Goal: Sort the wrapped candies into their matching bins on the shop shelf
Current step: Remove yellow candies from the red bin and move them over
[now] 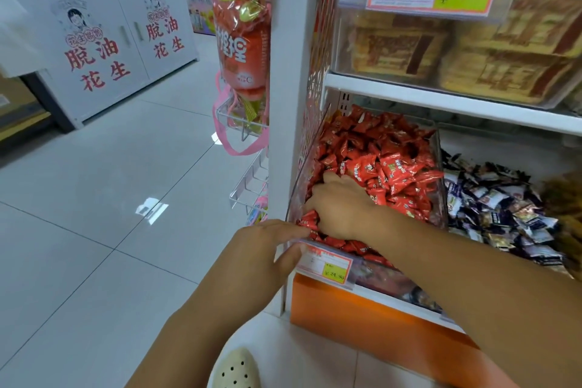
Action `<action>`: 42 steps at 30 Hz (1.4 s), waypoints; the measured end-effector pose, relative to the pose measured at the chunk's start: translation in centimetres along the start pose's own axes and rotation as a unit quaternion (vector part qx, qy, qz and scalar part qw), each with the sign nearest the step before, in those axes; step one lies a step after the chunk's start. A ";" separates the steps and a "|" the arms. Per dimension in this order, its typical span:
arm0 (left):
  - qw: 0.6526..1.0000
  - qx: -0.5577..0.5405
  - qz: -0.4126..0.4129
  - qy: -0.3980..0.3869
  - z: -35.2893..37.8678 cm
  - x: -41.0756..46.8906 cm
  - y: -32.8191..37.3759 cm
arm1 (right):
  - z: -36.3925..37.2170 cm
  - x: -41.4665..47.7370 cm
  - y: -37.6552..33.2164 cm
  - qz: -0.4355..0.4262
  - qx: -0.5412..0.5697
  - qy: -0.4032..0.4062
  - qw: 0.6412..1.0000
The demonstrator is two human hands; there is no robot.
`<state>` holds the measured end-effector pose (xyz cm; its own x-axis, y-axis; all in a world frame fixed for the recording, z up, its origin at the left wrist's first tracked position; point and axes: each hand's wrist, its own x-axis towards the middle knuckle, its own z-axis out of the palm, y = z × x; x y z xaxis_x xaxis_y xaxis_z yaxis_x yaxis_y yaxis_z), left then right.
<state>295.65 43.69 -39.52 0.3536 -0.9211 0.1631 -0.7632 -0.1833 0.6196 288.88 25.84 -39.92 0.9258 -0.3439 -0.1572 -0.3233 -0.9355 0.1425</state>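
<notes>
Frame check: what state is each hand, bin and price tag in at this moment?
Right hand: palm down in the red candy bin, fingers curled into the red candies.
Left hand: fingers fairly straight, touching that bin's front left corner.
Red candy bin: heaped full.
Dark-wrapped candies: loose heap in the next compartment.
Price tag: fixed on the bin front, reads 24.90.
Upper bin: stocked with gold packs.
</notes>
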 end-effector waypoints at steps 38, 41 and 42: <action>0.978 -0.143 -0.092 0.121 1.9 5.5 4.5 | -4.8 -6.2 7.6 0.117 0.437 0.137 0.881; 0.979 -0.126 -0.074 0.140 0.9 4.4 4.6 | -6.0 -5.8 7.3 0.081 0.403 0.091 0.907; 0.980 -0.122 -0.067 0.145 0.5 3.9 4.5 | -6.3 -5.8 7.2 0.079 0.385 0.090 0.915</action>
<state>293.29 39.07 -36.50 0.6082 -0.7509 0.2574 -0.5598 -0.1759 0.8098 282.41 21.58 -31.80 0.8503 -0.5260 -0.0207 -0.4345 -0.6791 -0.5917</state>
